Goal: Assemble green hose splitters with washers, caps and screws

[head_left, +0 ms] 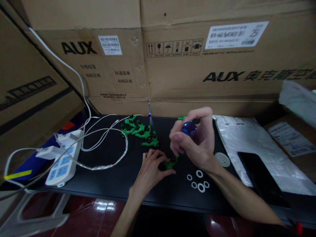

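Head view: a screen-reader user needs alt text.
Left hand presses a green part on a black table; right hand holds a blue ball above. Nearby: white rings, more green parts.

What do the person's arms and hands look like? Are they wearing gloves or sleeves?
No gloves and no sleeves show. Both the left hand and the right hand are bare, and the forearms are uncovered as far as the picture reaches. I see no watch, ring or bracelet. The fingers are slim, with short nails.

Dim, bluish overall; glare on glossy red-brown floor (103, 205); edges bowed by wide lens; blurred crumpled white plastic bag (297, 98) at right.
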Demonstrator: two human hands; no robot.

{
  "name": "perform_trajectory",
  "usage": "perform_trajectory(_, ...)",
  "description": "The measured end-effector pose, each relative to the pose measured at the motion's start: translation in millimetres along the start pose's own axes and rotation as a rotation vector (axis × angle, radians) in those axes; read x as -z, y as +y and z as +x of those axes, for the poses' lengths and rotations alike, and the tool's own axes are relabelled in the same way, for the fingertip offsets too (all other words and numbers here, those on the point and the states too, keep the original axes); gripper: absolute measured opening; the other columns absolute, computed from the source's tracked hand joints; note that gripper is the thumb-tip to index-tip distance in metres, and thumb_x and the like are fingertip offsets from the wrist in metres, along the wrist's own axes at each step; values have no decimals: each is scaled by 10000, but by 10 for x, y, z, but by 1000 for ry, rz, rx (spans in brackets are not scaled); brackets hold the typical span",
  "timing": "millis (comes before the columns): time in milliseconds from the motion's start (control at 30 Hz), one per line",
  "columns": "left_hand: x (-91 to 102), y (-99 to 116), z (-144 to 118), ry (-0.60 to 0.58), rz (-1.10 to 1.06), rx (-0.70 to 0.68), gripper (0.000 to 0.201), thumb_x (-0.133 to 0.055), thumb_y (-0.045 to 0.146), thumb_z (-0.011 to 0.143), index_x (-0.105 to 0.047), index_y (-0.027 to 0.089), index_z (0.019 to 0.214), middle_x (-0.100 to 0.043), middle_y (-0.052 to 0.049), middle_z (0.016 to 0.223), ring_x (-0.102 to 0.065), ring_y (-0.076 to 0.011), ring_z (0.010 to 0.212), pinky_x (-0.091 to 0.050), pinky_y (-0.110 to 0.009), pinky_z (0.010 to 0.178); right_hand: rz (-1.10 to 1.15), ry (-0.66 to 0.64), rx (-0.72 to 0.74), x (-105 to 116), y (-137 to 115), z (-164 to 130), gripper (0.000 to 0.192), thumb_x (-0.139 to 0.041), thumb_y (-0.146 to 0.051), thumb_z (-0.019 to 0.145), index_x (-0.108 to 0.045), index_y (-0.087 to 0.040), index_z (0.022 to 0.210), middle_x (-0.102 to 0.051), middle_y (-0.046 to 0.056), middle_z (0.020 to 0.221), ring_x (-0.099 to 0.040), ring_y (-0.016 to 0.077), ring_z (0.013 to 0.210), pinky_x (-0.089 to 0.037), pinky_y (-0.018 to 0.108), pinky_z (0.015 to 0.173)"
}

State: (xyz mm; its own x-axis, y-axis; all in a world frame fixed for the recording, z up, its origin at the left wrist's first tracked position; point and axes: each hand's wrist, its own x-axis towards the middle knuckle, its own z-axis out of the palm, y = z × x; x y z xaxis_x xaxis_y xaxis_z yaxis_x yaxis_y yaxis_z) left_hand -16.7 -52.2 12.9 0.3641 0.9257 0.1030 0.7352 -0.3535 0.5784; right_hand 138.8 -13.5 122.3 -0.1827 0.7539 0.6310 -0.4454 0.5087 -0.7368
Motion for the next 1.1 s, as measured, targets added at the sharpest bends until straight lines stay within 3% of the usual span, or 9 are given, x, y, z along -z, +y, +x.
perform_trajectory(167, -12, -12, 8, -10, 0, -5, 377, -820, 550, 748, -757, 269, 992, -697, -9, 1119, -540, -262, 1084, -349, -392, 880, 10, -47, -108, 27, -28, -4, 335, -400, -455, 1050, -635, -220, 1099, -496, -21, 684, -459, 110, 547, -400, 261, 472)
perform_trajectory(267, -29, -27, 14, -9, 13, -8, 374, -821, 547, 751, -758, 273, 998, -698, -11, 1134, -534, -275, 1107, -347, -398, 886, -57, -59, -37, 26, -51, 3, 113, -557, -312, 1006, -576, -249, 1097, -620, -6, 838, -591, 116, 615, -502, 284, 539)
perform_trajectory(400, -38, -33, 16, -6, 11, -3, 361, -833, 531, 745, -755, 271, 982, -695, -10, 1149, -533, -282, 1129, -346, -393, 885, -15, -46, -10, 17, -43, 8, 331, -700, -173, 908, -441, -307, 1064, -634, -65, 807, -593, 102, 593, -492, 248, 533)
perform_trajectory(500, -22, -25, 15, -6, -10, -12, 364, -835, 526, 744, -749, 269, 987, -698, -1, 1125, -549, -260, 1098, -344, -383, 872, 73, -46, -65, 29, -26, 9, 150, -554, -373, 1005, -550, -258, 1102, -532, -51, 706, -481, 96, 567, -394, 239, 496)
perform_trajectory(600, -9, -19, 19, -5, -9, -18, 360, -837, 515, 745, -746, 271, 994, -702, 2, 1115, -552, -258, 1097, -339, -384, 876, 66, -62, -81, 38, -22, 17, 321, -400, -408, 1059, -633, -188, 1080, -535, -14, 724, -493, 98, 587, -397, 262, 506)
perform_trajectory(700, -14, -25, 26, -7, 0, -15, 359, -839, 510, 747, -744, 271, 998, -705, -2, 1120, -551, -269, 1116, -338, -393, 887, 38, -61, -32, 29, -24, 26, 116, -581, -264, 995, -510, -250, 1086, -636, -22, 861, -600, 99, 604, -492, 264, 522)
perform_trajectory(800, -24, -32, 32, -11, 11, -12, 357, -835, 518, 749, -746, 277, 996, -705, 0, 1126, -546, -280, 1134, -339, -399, 886, 62, -45, -51, 26, -25, 28, 339, -696, -201, 918, -396, -297, 1044, -627, -74, 807, -543, 78, 519, -432, 208, 449)
perform_trajectory(1000, -23, -28, 30, -20, 12, -14, 362, -830, 521, 755, -747, 272, 1004, -703, -11, 1128, -551, -275, 1101, -353, -406, 878, 99, -57, -109, 64, -32, 28, 346, -385, -402, 1063, -634, -164, 1097, -514, -10, 702, -464, 97, 573, -358, 253, 485)
perform_trajectory(1100, -38, -40, 28, -8, 12, -20, 367, -823, 538, 753, -748, 274, 998, -708, -11, 1129, -553, -279, 1101, -357, -410, 872, 101, -67, -52, 61, -27, 28, 79, -540, -260, 1016, -547, -224, 1086, -615, -10, 821, -568, 100, 587, -458, 258, 510)
